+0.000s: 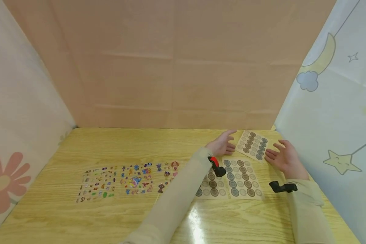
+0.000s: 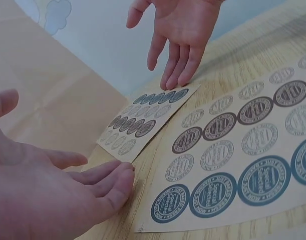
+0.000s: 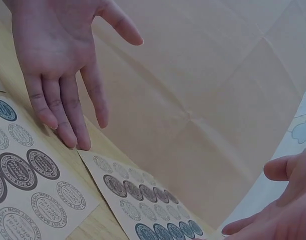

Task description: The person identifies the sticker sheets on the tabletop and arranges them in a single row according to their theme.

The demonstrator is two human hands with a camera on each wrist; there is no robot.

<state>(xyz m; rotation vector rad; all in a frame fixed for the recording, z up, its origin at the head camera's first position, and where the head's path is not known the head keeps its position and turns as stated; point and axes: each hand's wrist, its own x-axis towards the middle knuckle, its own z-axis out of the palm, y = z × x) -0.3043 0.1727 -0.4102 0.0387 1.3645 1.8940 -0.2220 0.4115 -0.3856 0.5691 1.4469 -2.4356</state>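
A cream sheet of round stickers (image 1: 251,145) lies tilted at the back right of the table, with dark brown, blue-grey and pale rows. My left hand (image 1: 222,144) is open at its left edge, fingertips right beside the paper. On the opposite side, my right hand (image 1: 285,159) is open too, its relaxed fingers at the sheet's right edge. In the left wrist view the palms face each other across this sheet (image 2: 142,117). Just in front lies a second round-sticker sheet (image 1: 242,178). Another such sheet (image 1: 211,184) is partly hidden by my left sleeve.
Further left on the wooden table (image 1: 109,223) lie clear sheets of small stickers (image 1: 96,183), colourful cartoon stickers (image 1: 137,179) and puppy stickers (image 1: 167,174), the last partly behind my left arm. A tan backdrop (image 1: 170,84) stands behind; a patterned white wall (image 1: 341,128) borders the right.
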